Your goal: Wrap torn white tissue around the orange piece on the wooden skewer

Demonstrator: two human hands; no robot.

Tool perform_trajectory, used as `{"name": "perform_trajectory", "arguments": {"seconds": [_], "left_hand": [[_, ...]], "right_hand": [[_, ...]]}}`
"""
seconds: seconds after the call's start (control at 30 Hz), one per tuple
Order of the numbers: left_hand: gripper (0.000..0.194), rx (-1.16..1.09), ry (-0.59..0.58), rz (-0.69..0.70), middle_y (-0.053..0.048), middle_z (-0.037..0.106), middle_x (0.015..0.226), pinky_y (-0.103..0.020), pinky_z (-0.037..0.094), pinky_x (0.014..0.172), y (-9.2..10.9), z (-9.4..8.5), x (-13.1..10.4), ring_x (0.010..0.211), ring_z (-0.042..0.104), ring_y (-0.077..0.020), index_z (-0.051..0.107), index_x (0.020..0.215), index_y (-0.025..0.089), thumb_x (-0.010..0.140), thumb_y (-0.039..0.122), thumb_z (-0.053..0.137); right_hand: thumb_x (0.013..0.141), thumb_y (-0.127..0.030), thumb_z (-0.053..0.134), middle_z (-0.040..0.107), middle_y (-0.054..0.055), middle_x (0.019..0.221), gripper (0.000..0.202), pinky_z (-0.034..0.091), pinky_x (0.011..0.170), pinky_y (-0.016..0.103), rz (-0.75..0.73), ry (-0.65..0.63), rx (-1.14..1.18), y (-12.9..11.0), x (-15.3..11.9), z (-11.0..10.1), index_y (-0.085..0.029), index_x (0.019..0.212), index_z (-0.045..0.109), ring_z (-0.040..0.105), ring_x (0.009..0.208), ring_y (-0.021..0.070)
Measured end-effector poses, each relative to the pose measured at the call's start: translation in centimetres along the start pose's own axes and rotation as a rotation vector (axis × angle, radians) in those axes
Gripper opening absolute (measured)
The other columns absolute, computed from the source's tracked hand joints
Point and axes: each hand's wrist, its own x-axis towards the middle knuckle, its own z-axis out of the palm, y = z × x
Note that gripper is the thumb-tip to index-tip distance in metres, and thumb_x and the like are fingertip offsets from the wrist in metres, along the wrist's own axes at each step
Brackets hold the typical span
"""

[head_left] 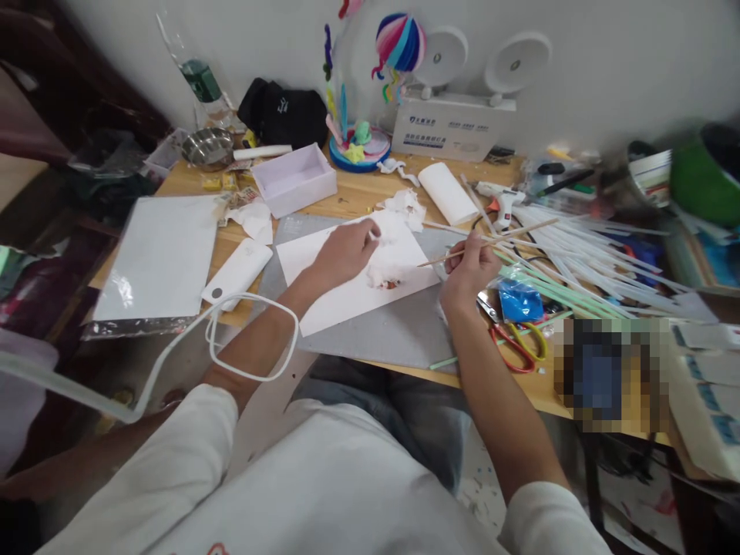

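Right hand (471,268) pinches a thin stick (439,260) near its middle, as the head camera looks down, a grip that likely leaves the left tip free at the right edge of the white paper (324,308). Left hand (347,253) curls over the paper; whether it pinches anything cannot be told. White fluff (378,274) lies on the sheet between the hands. Beneath, a grey mat (370,343) probably shields the bench (324,203). Scissors (496,330) lie right, handles toward the near edge, seemingly for easy reach.
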Motion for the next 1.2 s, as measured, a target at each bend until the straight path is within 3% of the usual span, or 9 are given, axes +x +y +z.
{"name": "perform_trajectory", "arguments": {"seconds": [0.1, 0.23, 0.37, 0.47, 0.63, 0.8, 0.97, 1.1, 1.2], "left_hand": [[0.023, 0.121, 0.106, 0.055, -0.011, 0.075, 0.108, -0.036, 0.049, 0.094, -0.2, -1.3, 5.7, 0.103, 0.066, -0.0239, 0.074, 0.102, 0.015, 0.095, 0.018, 0.052], [0.029, 0.207, 0.022, 0.028, -0.013, 0.076, 0.109, -0.037, 0.049, 0.095, -1.4, -0.4, 11.4, 0.103, 0.066, -0.0246, 0.077, 0.103, 0.015, 0.088, 0.008, 0.053], [0.030, 0.194, -0.018, 0.011, -0.015, 0.075, 0.112, -0.037, 0.048, 0.097, -2.6, 1.6, 13.3, 0.104, 0.066, -0.0250, 0.075, 0.114, 0.014, 0.089, 0.011, 0.060], [0.031, 0.078, 0.019, -0.062, -0.016, 0.074, 0.113, -0.036, 0.048, 0.098, -3.2, 3.1, 13.8, 0.101, 0.067, -0.0239, 0.072, 0.121, 0.012, 0.092, 0.019, 0.064], [0.025, -0.103, 0.099, -0.135, -0.011, 0.076, 0.102, -0.033, 0.050, 0.092, -4.1, 4.5, 14.7, 0.090, 0.066, -0.0198, 0.075, 0.106, 0.014, 0.084, 0.007, 0.066], [0.018, -0.210, 0.220, -0.072, -0.008, 0.074, 0.092, -0.031, 0.049, 0.086, -4.3, 3.6, 14.2, 0.083, 0.064, -0.0184, 0.076, 0.094, 0.016, 0.082, 0.006, 0.066], [0.012, -0.298, 0.335, 0.073, -0.005, 0.072, 0.088, -0.030, 0.050, 0.083, -3.4, 1.9, 11.8, 0.087, 0.065, -0.0187, 0.073, 0.082, 0.020, 0.083, 0.009, 0.069], [0.005, -0.431, 0.374, 0.074, -0.004, 0.071, 0.090, -0.026, 0.051, 0.079, -1.8, 0.5, 7.6, 0.086, 0.066, -0.0153, 0.070, 0.086, 0.018, 0.083, 0.014, 0.071], [0.009, -0.591, 0.302, 0.044, -0.003, 0.071, 0.082, -0.024, 0.049, 0.070, -0.8, -0.2, 2.7, 0.074, 0.064, -0.0125, 0.069, 0.086, 0.015, 0.081, 0.021, 0.074]], "right_hand": [[0.075, -0.087, 0.055, 0.029, -0.010, 0.039, 0.067, 0.020, 0.039, 0.025, 0.029, -0.041, -0.002, 0.5, 0.0, 0.2, -0.023, 0.054, 0.047, 0.025, 0.035, 0.0052], [0.074, -0.085, 0.059, 0.034, -0.009, 0.040, 0.065, 0.023, 0.041, 0.027, 0.008, -0.055, -0.022, 0.8, -0.5, 0.1, -0.022, 0.055, 0.052, 0.029, 0.037, 0.0062], [0.084, -0.080, 0.051, 0.035, -0.008, 0.042, 0.064, 0.028, 0.045, 0.027, -0.035, -0.061, -0.139, 0.9, -0.5, 0.0, -0.022, 0.057, 0.051, 0.034, 0.041, 0.0073], [0.088, -0.078, 0.044, 0.038, -0.007, 0.045, 0.064, 0.031, 0.049, 0.027, -0.087, -0.063, -0.216, 1.0, -0.3, -0.1, -0.022, 0.058, 0.052, 0.038, 0.045, 0.0081], [0.090, -0.078, 0.043, 0.039, -0.006, 0.047, 0.065, 0.032, 0.050, 0.027, -0.109, -0.063, -0.239, 0.9, -0.3, -0.1, -0.022, 0.059, 0.053, 0.040, 0.047, 0.0088], [0.089, -0.077, 0.044, 0.038, -0.006, 0.045, 0.064, 0.030, 0.048, 0.027, -0.076, -0.086, -0.206, 0.8, -0.4, -0.2, -0.022, 0.059, 0.053, 0.038, 0.044, 0.0083], [0.085, -0.079, 0.050, 0.037, -0.007, 0.043, 0.063, 0.027, 0.044, 0.026, -0.071, -0.104, -0.127, 0.5, -0.5, 0.0, -0.022, 0.058, 0.052, 0.034, 0.040, 0.0069], [0.082, -0.079, 0.056, 0.034, -0.008, 0.040, 0.063, 0.021, 0.040, 0.026, -0.082, -0.178, -0.024, 0.0, -0.9, -0.1, -0.022, 0.055, 0.051, 0.029, 0.036, 0.0058], [0.088, -0.072, 0.055, 0.037, -0.007, 0.042, 0.059, 0.023, 0.042, 0.027, -0.156, -0.335, -0.076, -0.3, -1.7, -0.6, -0.022, 0.056, 0.055, 0.033, 0.038, 0.0064]]}}
